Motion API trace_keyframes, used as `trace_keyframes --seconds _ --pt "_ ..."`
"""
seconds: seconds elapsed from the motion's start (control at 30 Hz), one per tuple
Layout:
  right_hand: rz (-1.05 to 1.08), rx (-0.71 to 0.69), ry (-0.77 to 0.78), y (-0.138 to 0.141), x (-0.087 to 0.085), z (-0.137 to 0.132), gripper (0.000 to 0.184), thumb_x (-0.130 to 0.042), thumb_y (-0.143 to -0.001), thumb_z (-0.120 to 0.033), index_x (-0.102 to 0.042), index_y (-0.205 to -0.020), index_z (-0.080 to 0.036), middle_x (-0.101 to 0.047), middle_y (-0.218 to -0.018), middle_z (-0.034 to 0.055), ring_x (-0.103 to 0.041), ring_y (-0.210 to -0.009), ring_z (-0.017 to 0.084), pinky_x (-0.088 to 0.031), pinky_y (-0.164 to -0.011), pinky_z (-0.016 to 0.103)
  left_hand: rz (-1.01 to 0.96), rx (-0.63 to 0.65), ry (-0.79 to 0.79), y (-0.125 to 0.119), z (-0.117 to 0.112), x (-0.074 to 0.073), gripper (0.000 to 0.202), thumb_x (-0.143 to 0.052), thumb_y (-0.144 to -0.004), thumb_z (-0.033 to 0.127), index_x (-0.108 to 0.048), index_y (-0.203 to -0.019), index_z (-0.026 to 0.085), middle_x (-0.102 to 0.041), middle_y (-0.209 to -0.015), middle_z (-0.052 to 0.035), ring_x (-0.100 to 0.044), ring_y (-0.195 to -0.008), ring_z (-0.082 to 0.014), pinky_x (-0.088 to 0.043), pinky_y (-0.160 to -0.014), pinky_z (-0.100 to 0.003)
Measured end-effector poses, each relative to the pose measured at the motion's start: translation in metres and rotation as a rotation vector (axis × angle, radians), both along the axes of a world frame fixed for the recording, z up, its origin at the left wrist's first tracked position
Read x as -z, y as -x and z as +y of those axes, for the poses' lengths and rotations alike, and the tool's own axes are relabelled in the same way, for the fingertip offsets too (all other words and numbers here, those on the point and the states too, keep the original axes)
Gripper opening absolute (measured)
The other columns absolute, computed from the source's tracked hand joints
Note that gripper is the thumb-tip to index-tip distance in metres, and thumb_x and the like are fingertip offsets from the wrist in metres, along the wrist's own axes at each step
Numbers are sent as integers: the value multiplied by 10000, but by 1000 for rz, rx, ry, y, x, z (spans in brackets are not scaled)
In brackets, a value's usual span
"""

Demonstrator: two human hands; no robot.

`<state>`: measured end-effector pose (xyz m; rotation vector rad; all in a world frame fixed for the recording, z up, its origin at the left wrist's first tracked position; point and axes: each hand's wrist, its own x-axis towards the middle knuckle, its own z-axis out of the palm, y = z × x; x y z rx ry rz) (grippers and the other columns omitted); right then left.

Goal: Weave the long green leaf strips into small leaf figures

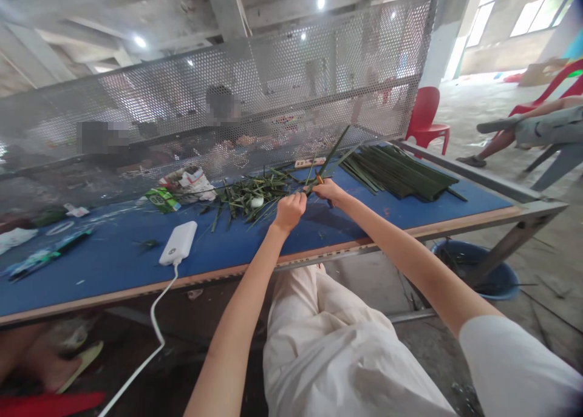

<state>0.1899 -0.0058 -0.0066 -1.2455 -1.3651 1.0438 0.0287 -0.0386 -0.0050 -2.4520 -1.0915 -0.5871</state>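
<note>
Both my hands are raised over a blue-topped work table [109, 265]. My left hand [289, 212] is curled at the lower end of a long green leaf strip [328, 157]. My right hand [328, 191] grips that strip beside it, with a small orange-and-dark tool [320, 179] showing at its fingers; it may be scissors. Just left of my hands lies a loose pile of cut green leaf pieces [250, 197] around a small white lump. A neat stack of long green leaf strips [396, 173] lies to the right, apart from my hands.
A white power bank [177, 242] with its cable lies on the table, near printed packaging [187, 184]. A perforated metal screen [228, 95] rises behind the table, with seated people beyond it. A red chair [426, 119], a seated person's leg [501, 132] and a blue basin [476, 268] stand to the right.
</note>
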Motion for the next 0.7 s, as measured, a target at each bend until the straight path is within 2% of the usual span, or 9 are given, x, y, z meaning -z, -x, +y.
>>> trace_keyframes --seconds 0.13,0.23,0.3,0.4,0.47,0.57,0.7 --pt "12 -30 -14 -2 0 2 362 -669 -759 -318 -379 -566 -220 -300 -424 -60 -231 -430 66 -176 -390 238 -176 65 63 3 4 5 240 -474 -878 74 -689 -971 128 -720 -966 -167 -679 -889 -243 -473 -737 -313" --pt "43 -3 -9 -3 -5 -2 322 -669 -772 -294 -423 -581 -211 -298 -422 -65 -237 -424 66 -185 -397 239 -549 73 138 6 8 8 155 -560 -890 213 -707 -924 178 -741 -904 -115 -699 -863 -233 -491 -771 -309" --pt "66 25 -5 -4 -7 -5 256 -653 -790 -249 -481 -607 -195 -319 -422 -63 -253 -421 68 -198 -409 240 -793 117 261 7 12 9 145 -612 -864 292 -707 -855 182 -742 -833 -93 -711 -803 -230 -512 -750 -310" --pt "69 17 -16 -4 -9 -8 138 -632 -805 -203 -577 -685 -165 -339 -420 -70 -266 -416 67 -207 -424 233 -1006 213 517 8 19 9 153 -670 -806 306 -687 -754 164 -731 -737 -78 -710 -704 -222 -545 -691 -319" --pt "41 -24 -27 -3 -8 -9 113 -643 -805 -226 -618 -724 -151 -332 -413 -79 -263 -415 67 -201 -428 230 -1097 231 624 8 23 10 158 -694 -780 311 -681 -742 158 -721 -691 -66 -703 -660 -214 -559 -673 -328" --pt "7 -51 -40 -3 -8 -9 134 -657 -794 -256 -645 -738 -134 -332 -409 -85 -263 -420 63 -213 -438 225 -1157 225 682 6 26 11 169 -709 -759 324 -676 -734 160 -714 -665 -55 -696 -632 -207 -565 -662 -331" --pt "16 -9 -74 -2 -8 -11 99 -661 -763 -207 -667 -731 -113 -360 -423 -70 -335 -460 76 -306 -494 229 -1052 220 649 6 25 13 160 -700 -759 323 -673 -723 169 -719 -689 -66 -698 -666 -217 -553 -668 -326"
